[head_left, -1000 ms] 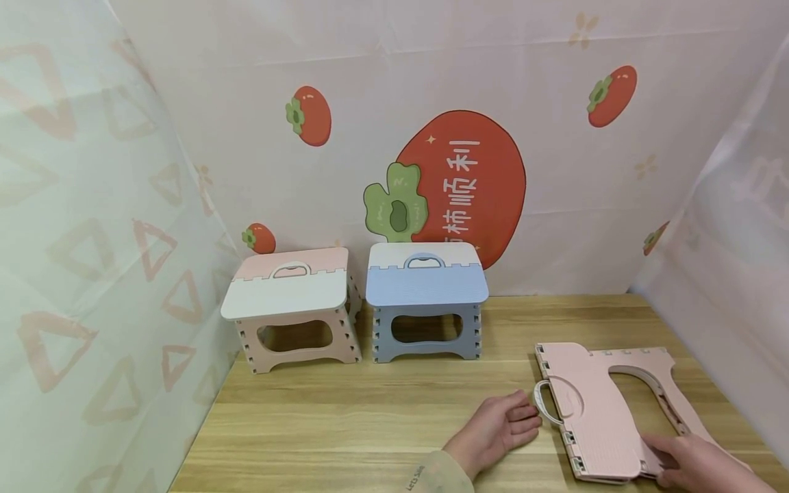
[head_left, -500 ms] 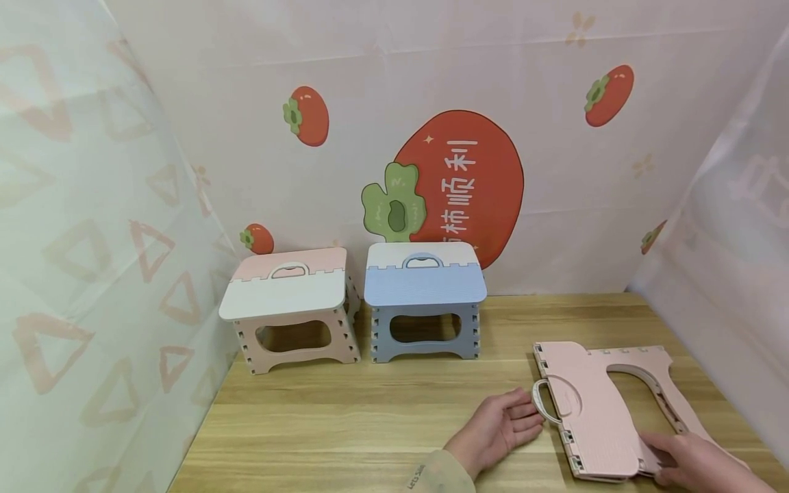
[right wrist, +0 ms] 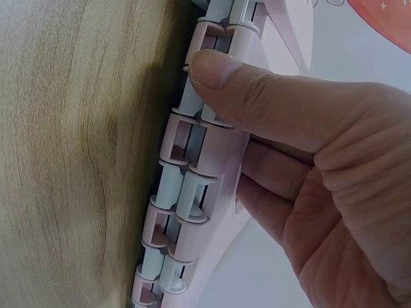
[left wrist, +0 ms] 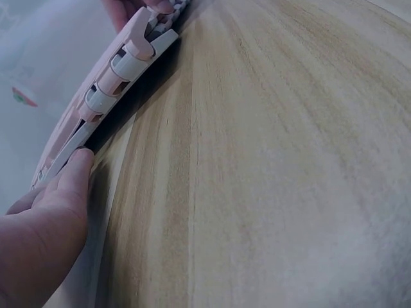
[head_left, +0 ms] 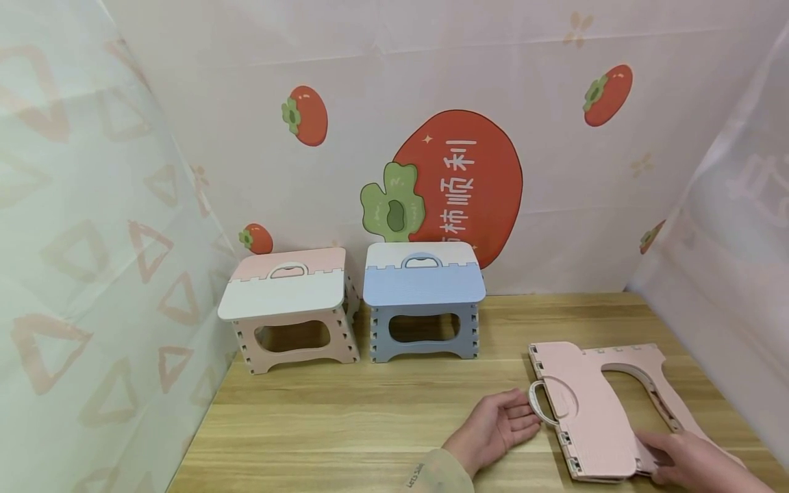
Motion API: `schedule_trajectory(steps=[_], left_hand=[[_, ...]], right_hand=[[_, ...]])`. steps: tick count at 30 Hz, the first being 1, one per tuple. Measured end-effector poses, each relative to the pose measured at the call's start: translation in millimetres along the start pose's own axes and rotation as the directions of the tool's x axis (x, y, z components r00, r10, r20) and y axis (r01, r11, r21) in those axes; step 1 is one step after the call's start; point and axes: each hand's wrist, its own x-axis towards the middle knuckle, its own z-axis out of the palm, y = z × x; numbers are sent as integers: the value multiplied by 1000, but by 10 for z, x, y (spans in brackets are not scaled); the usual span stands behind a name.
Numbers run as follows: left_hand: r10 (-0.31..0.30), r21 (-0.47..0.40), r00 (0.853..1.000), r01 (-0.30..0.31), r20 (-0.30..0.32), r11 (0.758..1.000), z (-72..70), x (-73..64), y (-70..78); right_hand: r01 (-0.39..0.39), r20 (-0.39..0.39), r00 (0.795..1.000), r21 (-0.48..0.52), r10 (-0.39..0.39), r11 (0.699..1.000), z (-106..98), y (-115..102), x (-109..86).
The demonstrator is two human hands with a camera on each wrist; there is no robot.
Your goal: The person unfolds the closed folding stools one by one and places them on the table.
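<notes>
A folded pink step stool [head_left: 594, 418] lies flat on the table at the right of the head view, its white carrying handle [head_left: 537, 404] swung out to the left. Beside that handle my left hand [head_left: 496, 428] is palm up, fingers extended, with the fingertips right at it. In the left wrist view, the left fingers [left wrist: 67, 176] meet the stool's near edge. My right hand [head_left: 687, 455] grips the stool's front right edge. The right wrist view shows the thumb [right wrist: 221, 74] on the pink and white hinge knuckles [right wrist: 183, 147], other fingers curled behind, partly hidden.
Two unfolded step stools stand at the back of the wooden table [head_left: 345, 424]: a pink and white one [head_left: 283, 294] on the left and a blue and white one [head_left: 425, 284] beside it. A printed cloth [head_left: 555, 171] encloses the back and sides.
The folded stool has shifted slightly left toward my left hand, the right hand moving along with it. My left hand has stayed nearly in place, as have the two standing stools.
</notes>
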Motion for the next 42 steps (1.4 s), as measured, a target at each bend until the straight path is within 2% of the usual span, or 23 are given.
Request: schedule_trajectory(steps=[5,15,18,22,29,32,42], left_hand=[[0,-27,1000,0,-16,1000,12,-19,-5],[-3,-68,999,0,-47,998,4,-23,-49],[3,-65,999,-5,-43,998,-16,-14,-71],[16,-57,999,-18,-37,998,-41,-20,-87],[68,-14,998,-68,13,998,-80,-53,-89],[78,2,997,-78,25,997,-86,-70,-84],[73,32,997,-73,9,997,-65,-121,-68]], right_hand=[[-21,14,1000,10,20,1000,-7,-24,5],[116,-8,993,12,-116,993,3,17,-17],[132,-17,991,8,-132,991,9,21,-21],[116,-16,993,11,-115,993,18,5,-19],[137,-52,989,-28,-138,990,44,57,9],[139,-41,989,-10,-139,990,30,38,7],[187,-77,979,-27,-188,982,21,18,-41]])
